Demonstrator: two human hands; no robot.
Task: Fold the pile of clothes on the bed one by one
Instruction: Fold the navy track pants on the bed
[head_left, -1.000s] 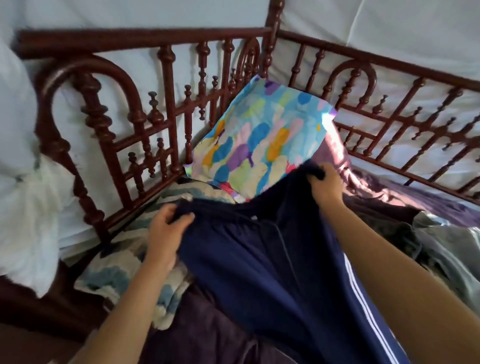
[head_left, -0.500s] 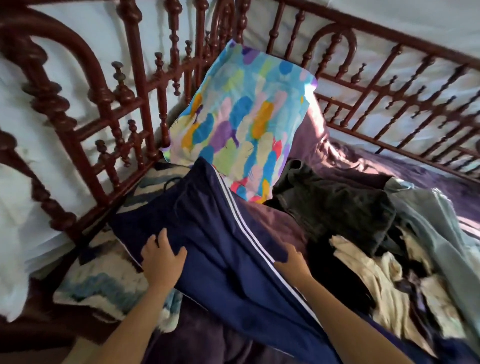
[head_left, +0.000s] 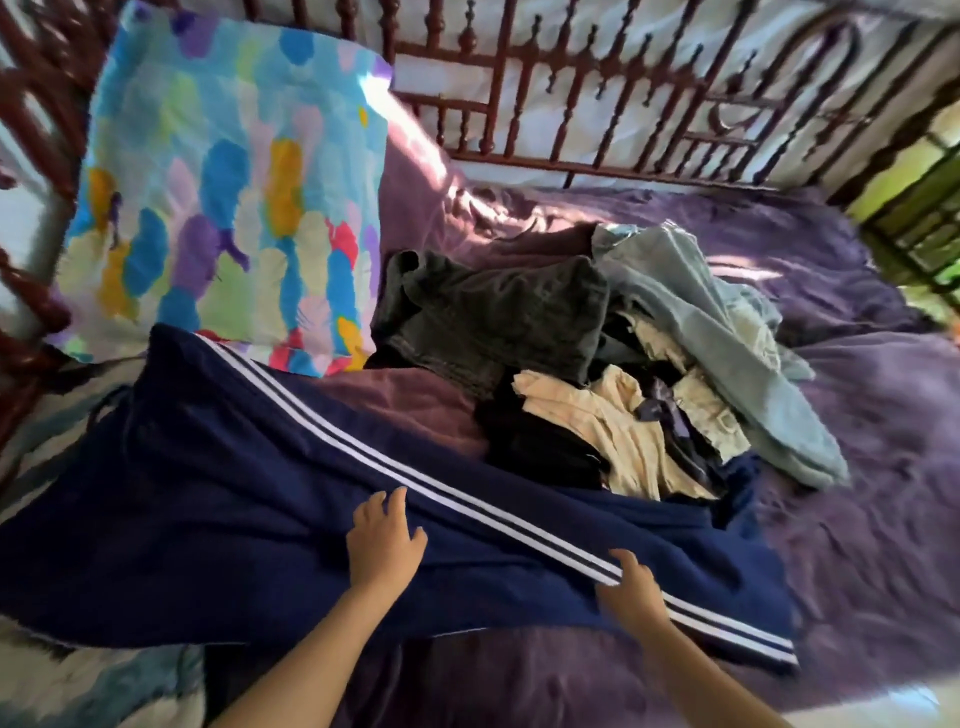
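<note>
Navy track pants (head_left: 218, 493) with white side stripes lie spread flat across the purple bed sheet (head_left: 857, 467), waist at the left, legs running right. My left hand (head_left: 383, 540) rests flat on the pants near the middle, fingers apart. My right hand (head_left: 631, 590) presses on the striped edge lower right, fingers spread. Behind the pants sits the pile of clothes (head_left: 613, 395): a dark grey garment (head_left: 498, 317), a cream shirt (head_left: 618, 431), black pieces and light blue jeans (head_left: 727, 338).
A colourful patterned pillow (head_left: 223, 192) leans on the dark red wooden bed rail (head_left: 571, 104) at the back left. A blue-and-white blanket (head_left: 67, 686) lies under the pants at the left. The rail runs along the back and right.
The pants went from held up by the waistband to laid flat on the bed. Both hands slid rightward along the legs, and my view turned right toward the pile.
</note>
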